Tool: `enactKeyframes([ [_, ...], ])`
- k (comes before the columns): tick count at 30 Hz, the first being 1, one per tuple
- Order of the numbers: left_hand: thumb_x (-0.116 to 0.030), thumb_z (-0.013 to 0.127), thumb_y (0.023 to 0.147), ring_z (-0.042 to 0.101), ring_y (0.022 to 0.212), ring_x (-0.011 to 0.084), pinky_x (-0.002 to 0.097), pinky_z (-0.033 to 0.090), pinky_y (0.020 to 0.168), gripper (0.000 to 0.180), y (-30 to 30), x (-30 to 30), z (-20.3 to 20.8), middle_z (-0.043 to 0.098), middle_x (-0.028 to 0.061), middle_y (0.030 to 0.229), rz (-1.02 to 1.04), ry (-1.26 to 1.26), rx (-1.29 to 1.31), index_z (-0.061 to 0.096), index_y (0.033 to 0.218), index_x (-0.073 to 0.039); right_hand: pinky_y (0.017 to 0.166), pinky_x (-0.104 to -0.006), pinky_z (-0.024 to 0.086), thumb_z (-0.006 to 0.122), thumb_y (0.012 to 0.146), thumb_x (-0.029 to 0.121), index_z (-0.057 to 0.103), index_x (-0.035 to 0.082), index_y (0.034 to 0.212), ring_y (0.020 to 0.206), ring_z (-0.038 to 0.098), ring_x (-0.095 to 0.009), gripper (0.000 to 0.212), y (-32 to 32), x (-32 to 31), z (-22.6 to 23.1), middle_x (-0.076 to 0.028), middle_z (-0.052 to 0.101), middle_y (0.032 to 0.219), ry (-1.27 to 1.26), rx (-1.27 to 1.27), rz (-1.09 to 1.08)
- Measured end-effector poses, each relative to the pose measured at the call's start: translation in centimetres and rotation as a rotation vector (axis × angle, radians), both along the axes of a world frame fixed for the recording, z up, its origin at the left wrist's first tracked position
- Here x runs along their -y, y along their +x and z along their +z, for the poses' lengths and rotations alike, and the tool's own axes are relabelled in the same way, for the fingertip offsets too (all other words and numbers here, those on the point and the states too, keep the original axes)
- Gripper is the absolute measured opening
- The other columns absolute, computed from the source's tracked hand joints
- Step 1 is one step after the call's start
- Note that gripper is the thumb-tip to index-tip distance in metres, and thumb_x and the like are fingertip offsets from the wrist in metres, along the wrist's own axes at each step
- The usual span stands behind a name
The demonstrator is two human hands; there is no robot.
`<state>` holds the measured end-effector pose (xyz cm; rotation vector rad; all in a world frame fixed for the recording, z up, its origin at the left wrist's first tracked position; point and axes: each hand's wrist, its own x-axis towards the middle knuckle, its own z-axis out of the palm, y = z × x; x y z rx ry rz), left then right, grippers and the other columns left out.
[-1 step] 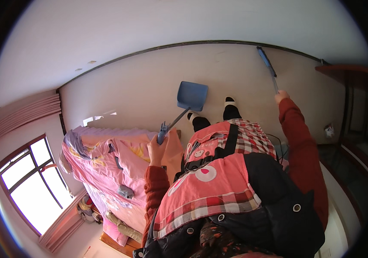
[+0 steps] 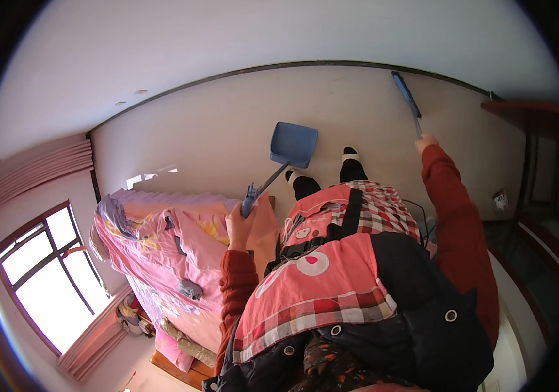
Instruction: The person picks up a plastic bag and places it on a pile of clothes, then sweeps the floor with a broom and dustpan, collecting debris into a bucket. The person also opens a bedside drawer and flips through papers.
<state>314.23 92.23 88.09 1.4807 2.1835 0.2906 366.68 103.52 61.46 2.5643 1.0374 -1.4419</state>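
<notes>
My left hand [image 2: 238, 227] is closed around the top of a long-handled dustpan's handle. The blue dustpan [image 2: 294, 144] has its scoop down on the floor, ahead of my feet and a little to their left. At the upper end of its handle is a toothed blue part [image 2: 251, 195]. On the other side, my outstretched right hand [image 2: 426, 143] grips the handle of a broom. The blue broom head [image 2: 405, 91] with dark bristles lies along the floor, its far tip at the dark baseboard. A wide gap of floor separates broom and dustpan.
A bed with pink bedding [image 2: 162, 248] stands at the left, close to my left arm. My slippered feet [image 2: 351, 154] are on the pale floor. Dark red-brown furniture [image 2: 527, 108] is at the right, near a small shiny packet [image 2: 500, 200]. A dark baseboard [image 2: 279, 66] edges the far wall.
</notes>
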Motion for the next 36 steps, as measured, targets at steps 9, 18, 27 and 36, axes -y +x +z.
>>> enactKeyframes([
  [9, -0.023, 0.07, 0.074, 0.053, 0.048, 0.0196, 0.033, 0.041, 0.048, 0.023, 0.5, -1.7, 0.1, 0.055, 0.0146, 0.058, -0.092, 0.025, -0.09, 0.062, 0.081, -0.003, 0.093, -0.0385, 0.044, 0.054, 0.078, 0.011, 0.058, 0.001, 0.113, 0.11, 0.053, -0.036, 0.037, -11.7, -3.8, 0.1, -0.022, 0.057, 0.115, 0.123, -0.08, 0.045],
  [18, -0.031, 0.067, 0.075, 0.059, 0.067, 0.0383, 0.0434, 0.045, 0.058, 0.027, -0.1, -4.8, -1.6, 0.06, 0.0187, 0.068, -0.131, -0.048, -0.057, 0.061, 0.083, -0.006, 0.087, -0.042, 0.046, 0.052, 0.078, 0.01, 0.058, 0.002, 0.109, 0.1, 0.056, -0.039, 0.033, -14.4, -2.6, 1.2, -0.024, 0.06, 0.105, 0.265, -0.008, 0.376],
  [27, -0.031, 0.063, 0.076, 0.059, 0.067, 0.0385, 0.0468, 0.046, 0.061, 0.024, -0.1, -7.5, -3.7, 0.061, 0.0176, 0.068, -0.156, -0.095, -0.08, 0.061, 0.085, -0.008, 0.079, -0.0456, 0.047, 0.053, 0.071, 0.004, 0.06, 0.006, 0.1, 0.092, 0.058, -0.04, 0.03, -15.3, 5.2, 4.2, -0.024, 0.061, 0.093, 0.181, -0.135, 0.687],
  [36, -0.032, 0.063, 0.077, 0.059, 0.066, 0.0393, 0.0476, 0.045, 0.06, 0.024, -0.1, -6.8, -3.8, 0.06, 0.0176, 0.066, -0.131, -0.128, -0.101, 0.059, 0.086, -0.01, 0.083, -0.0371, 0.047, 0.06, 0.065, 0.007, 0.061, 0.011, 0.115, 0.094, 0.06, -0.035, 0.05, -9.2, 6.4, 10.9, -0.021, 0.062, 0.102, 0.271, -0.264, 0.706],
])
